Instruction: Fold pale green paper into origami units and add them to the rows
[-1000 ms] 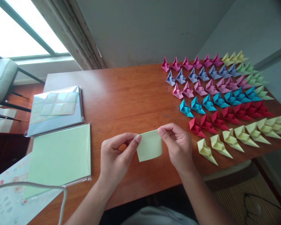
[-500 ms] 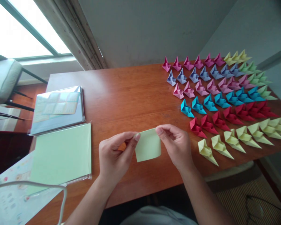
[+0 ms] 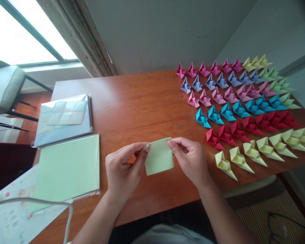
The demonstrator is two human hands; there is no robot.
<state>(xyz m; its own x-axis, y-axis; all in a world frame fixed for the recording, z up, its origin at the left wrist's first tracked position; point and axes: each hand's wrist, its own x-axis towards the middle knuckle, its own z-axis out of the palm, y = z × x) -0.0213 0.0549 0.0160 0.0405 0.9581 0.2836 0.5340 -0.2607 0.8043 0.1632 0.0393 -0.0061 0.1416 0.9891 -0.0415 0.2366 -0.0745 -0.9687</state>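
A small pale green rectangular sheet of paper (image 3: 159,157) was held up over the near part of the reddish-brown wooden table (image 3: 137,101), between the person's two bare hands. The left hand (image 3: 125,166) reached in from the near edge with its thumb toward the viewer, thumb and forefinger pinching the sheet's upper left corner. The right hand (image 3: 190,157) came in from the other side, its forearm slanting inward, thumb and forefinger pinching the upper right corner. The rest of the sheet hung below the fingertips, its lower edge free.

To the right of the hands, folded paper shapes with pointed tips (image 3: 240,108) stood in rows of magenta, lilac, pink, turquoise, red and pale yellow, with a few light green ones at the far end. On the left side of the table lay a wrapped stack of light green paper (image 3: 68,167), and just beyond it a clear-wrapped bluish pack (image 3: 63,130) with a pastel card (image 3: 66,113) on top. A white cable (image 3: 40,200) curved across a printed white sheet (image 3: 12,213) at the near left.
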